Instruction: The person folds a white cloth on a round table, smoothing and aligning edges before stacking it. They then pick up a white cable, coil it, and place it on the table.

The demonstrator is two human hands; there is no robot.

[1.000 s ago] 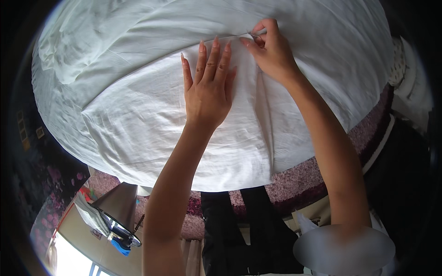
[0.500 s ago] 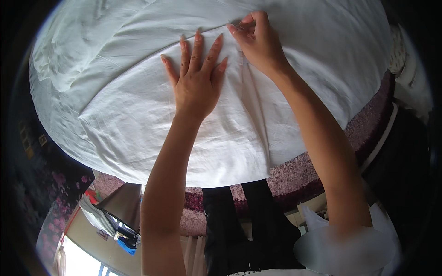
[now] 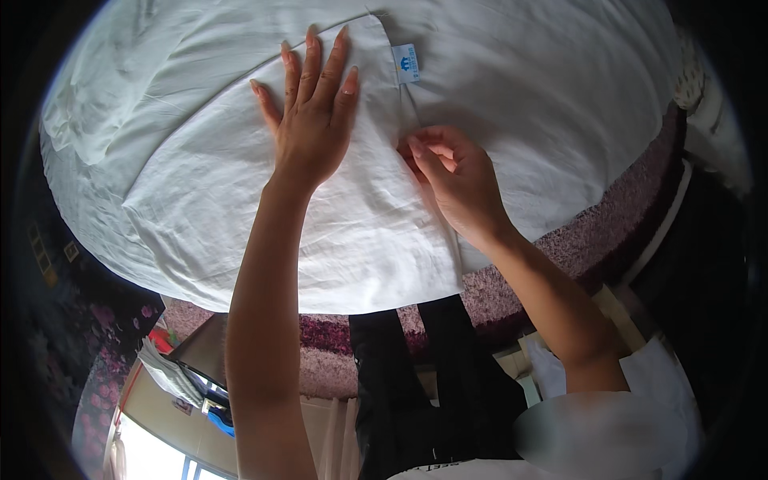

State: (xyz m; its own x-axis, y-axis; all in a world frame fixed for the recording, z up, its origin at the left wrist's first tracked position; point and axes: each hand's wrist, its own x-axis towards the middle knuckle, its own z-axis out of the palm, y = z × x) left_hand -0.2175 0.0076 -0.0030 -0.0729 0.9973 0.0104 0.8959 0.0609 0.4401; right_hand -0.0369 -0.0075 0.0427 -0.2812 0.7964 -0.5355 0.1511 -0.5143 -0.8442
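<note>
"White woven fabric, lying as a broad panel with a narrow upper corner, is what both hands are at. How does each stand?"

"The left hand lies palm down on its upper part, fingers spread wide, gripping nothing. The right hand is curled at the panel's right edge, thumb close to the forefinger. Whether the edge is pinched between them, I cannot tell."

"What could go wrong from there?"

"As I judge it, a sideways pull by the right hand could skew that edge or raise creases if the left palm presses too lightly. Too hard a push from the left could ruck the panel over the crumpled white sheet underneath. And what looks like a loose thread at the upper corner might snag on a fingernail."

"So where is the panel relative to the hands?"

"Under the left palm, and mostly to the left of the right hand, its lower part spreading toward the person. A small white-and-blue label sticks out from its right edge, beyond the right hand and apart from it."

"And farther out?"

"Past the sheet's near side, a pink and purple rug shows, with black trouser legs just below the panel."
</note>
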